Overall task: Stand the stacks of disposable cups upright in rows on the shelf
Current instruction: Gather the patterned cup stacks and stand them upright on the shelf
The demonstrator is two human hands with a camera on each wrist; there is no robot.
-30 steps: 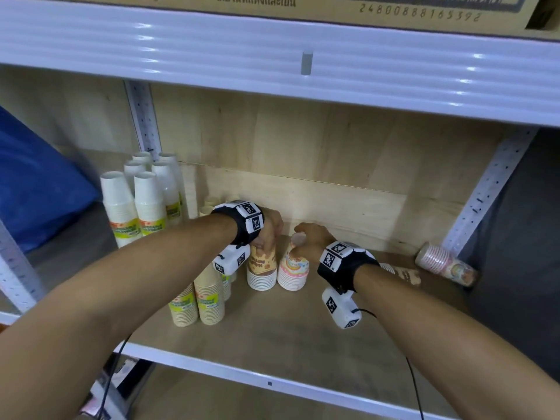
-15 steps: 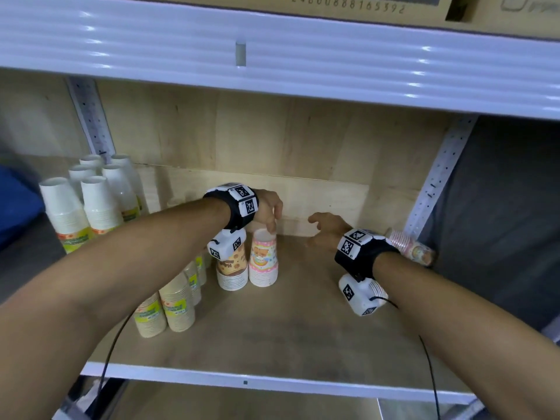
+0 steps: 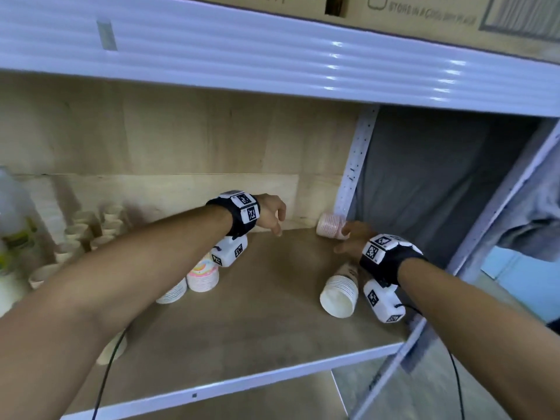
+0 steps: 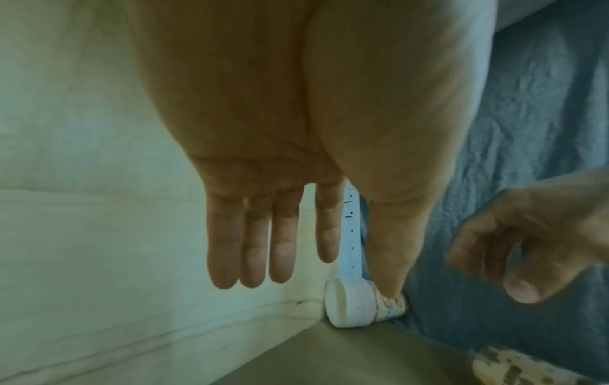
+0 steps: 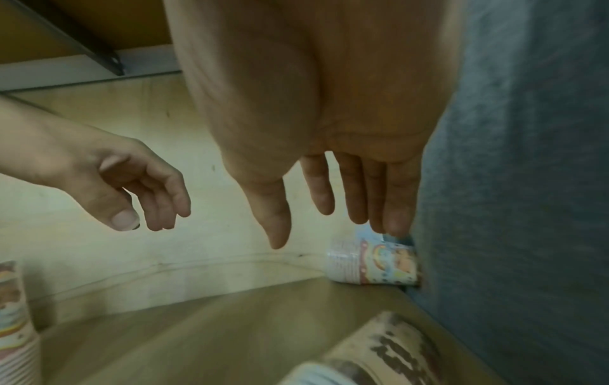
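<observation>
The shelf (image 3: 242, 322) carries upright cup stacks (image 3: 202, 275) at the frame's centre-left. A brown stack (image 3: 339, 291) lies on its side at lower right, mouth toward the camera. A pink stack (image 3: 330, 225) lies on its side in the back corner at centre right. Right hand (image 3: 353, 241) reaches beside it, grip released, fingers straight. Left hand (image 3: 272, 215) hovers, grip released, holding nothing.

The left hand (image 3: 271, 215) let go of the standing cups (image 3: 202, 275). The right hand (image 3: 353, 242) reached to the far-right fallen stack (image 3: 328, 225).
</observation>
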